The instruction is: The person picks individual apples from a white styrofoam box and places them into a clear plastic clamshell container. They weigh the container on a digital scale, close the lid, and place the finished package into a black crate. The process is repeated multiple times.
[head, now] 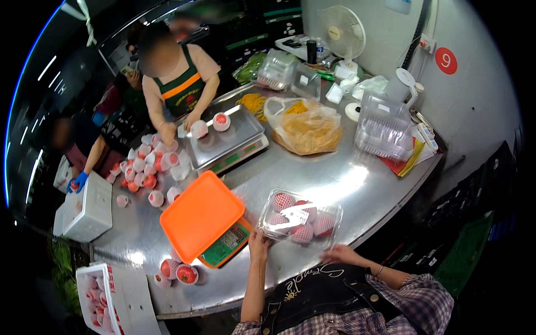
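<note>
In front of me on the steel table lies a clear plastic clamshell box filled with several red fruits in foam net sleeves, a label on its lid. My left hand touches the box's near left corner; whether its fingers grip the edge cannot be told. By the near right corner is my right hand, its fingers slightly bent and holding nothing visible. An orange scale with a tray stands left of the box. More net-sleeved fruits sit at the scale's near side.
Across the steel table, a person in a green apron handles fruits on a platform scale. Another person in blue gloves reaches into a foam box. A bag of rubber bands, stacked empty clamshells and a fan stand farther back.
</note>
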The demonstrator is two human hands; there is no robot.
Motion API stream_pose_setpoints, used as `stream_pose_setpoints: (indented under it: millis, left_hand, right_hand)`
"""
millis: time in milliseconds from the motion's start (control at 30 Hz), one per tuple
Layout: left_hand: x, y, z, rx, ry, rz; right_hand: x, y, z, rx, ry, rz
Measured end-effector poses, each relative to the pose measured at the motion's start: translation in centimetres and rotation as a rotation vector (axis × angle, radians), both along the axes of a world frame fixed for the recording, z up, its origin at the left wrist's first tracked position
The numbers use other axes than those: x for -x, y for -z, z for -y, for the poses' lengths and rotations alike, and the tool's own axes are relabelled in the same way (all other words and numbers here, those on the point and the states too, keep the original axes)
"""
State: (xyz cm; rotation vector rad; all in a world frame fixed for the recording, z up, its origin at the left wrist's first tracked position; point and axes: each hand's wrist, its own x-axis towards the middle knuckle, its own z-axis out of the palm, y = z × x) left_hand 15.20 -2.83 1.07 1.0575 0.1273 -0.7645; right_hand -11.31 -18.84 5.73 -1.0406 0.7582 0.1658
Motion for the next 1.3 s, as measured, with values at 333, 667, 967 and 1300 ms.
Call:
stream_pose_setpoints:
  millis: [333,667,967,1300]
  left_hand:
    - [-2.8,1.4,5.8,-0.178,-0.227,0.076]
    - [-3.8,0.0,7.8,-0.392,-0.101,0.078]
    - [-4.3,0.1,10.5,-0.384,0.061,0.228]
    - [-2.7,-9.5,15.1,-0.221,0.029,0.863]
  right_hand:
    - [-16.6,-7.2,21.8,1.188,0.089,0.46]
    - [-38.1,1.6,37.1,1.709,0.11,-0.11]
    - [-36.2,-1.8,36.1,1.785,0.298,0.029]
    - [-26.5,-8.7,22.0,0.653,-0.314,0.603]
